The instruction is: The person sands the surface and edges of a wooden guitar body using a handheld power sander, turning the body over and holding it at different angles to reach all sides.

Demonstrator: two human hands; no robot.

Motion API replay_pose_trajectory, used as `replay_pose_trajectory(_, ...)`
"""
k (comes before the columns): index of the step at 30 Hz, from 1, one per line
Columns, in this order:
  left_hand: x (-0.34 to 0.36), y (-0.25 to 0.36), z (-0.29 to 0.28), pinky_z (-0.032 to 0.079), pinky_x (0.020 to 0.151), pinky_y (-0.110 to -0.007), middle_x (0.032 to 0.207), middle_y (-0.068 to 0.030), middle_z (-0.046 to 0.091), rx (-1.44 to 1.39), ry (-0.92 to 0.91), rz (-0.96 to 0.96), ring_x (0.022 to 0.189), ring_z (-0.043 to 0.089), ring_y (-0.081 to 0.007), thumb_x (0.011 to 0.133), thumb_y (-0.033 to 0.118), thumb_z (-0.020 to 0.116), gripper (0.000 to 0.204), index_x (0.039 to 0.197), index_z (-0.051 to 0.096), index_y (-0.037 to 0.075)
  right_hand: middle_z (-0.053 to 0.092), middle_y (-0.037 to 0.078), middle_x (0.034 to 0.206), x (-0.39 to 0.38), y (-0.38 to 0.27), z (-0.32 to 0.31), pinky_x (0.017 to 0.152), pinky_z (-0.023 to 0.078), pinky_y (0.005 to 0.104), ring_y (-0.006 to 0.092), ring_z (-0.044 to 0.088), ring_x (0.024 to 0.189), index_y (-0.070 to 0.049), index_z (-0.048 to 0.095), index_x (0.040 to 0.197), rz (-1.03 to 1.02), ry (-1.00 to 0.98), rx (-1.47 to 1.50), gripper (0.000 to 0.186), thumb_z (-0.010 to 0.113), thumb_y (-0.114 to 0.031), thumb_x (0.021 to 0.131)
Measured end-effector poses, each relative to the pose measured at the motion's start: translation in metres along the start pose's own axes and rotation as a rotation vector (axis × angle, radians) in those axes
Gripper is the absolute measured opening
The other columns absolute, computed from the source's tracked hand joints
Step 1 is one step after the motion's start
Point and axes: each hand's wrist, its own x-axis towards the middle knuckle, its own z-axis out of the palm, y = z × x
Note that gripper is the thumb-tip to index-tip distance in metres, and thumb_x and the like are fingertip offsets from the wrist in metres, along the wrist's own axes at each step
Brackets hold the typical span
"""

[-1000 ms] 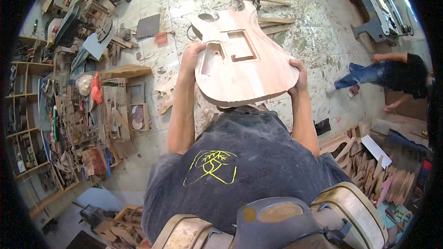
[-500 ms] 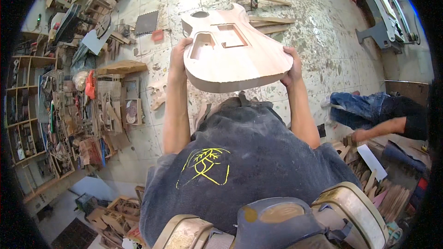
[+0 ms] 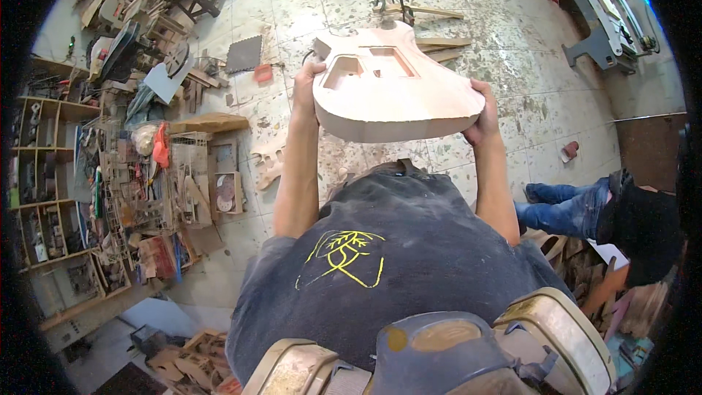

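An unfinished pale wooden guitar body (image 3: 409, 99) is held out in front of me at arm's length. Its rounded lower edge faces me, and two routed cavities show in its top face. My left hand (image 3: 307, 84) grips the left side, thumb over the rim. On the right edge my right hand (image 3: 482, 113) is closed, thumb on top and the other fingers mostly hidden beneath. The body hangs in the air above the floor, tilted so that both its top and its thick near edge show.
At left stand wooden shelves (image 3: 50, 148) and wire baskets (image 3: 131, 190) of tools. A co-worker in blue jeans (image 3: 563, 208) bends over wood pieces at right. Clamped wood strips (image 3: 431, 12) lie on the floor ahead. A long grey machine (image 3: 603, 11) stands far right.
The guitar body now tilts more edge-on, showing more of its near side. My hands still hold it. The co-worker at right has bent lower, an arm reaching down among the wood.
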Motion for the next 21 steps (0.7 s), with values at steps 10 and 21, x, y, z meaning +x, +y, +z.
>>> replay_pose_trajectory(10,-0.01,0.011,-0.024,0.062,0.086,-0.041,0.11,-0.028,0.072,-0.134,-0.101,-0.064,0.092,0.075,-0.0335,0.09,0.026,0.047,0.055,0.124,0.06,-0.016,0.064,0.024,0.133,-0.037,-0.002,0.054,0.107,0.052,0.0395,0.0286,0.067,0.118,0.01,0.051,0.137,-0.068,0.058,-0.077,0.059,0.054,-0.034,0.098)
replay_pose_trajectory(21,-0.01,0.004,-0.03,0.058,0.096,-0.047,0.118,-0.0288,0.069,-0.38,-0.26,-0.022,0.102,0.072,-0.0386,0.098,0.032,0.045,0.056,0.13,0.058,-0.012,0.061,0.023,0.136,-0.053,-0.015,0.11,0.106,0.049,0.0362,0.0271,0.065,0.12,0.012,0.045,0.144,-0.229,0.073,-0.383,0.074,0.062,-0.035,0.09)
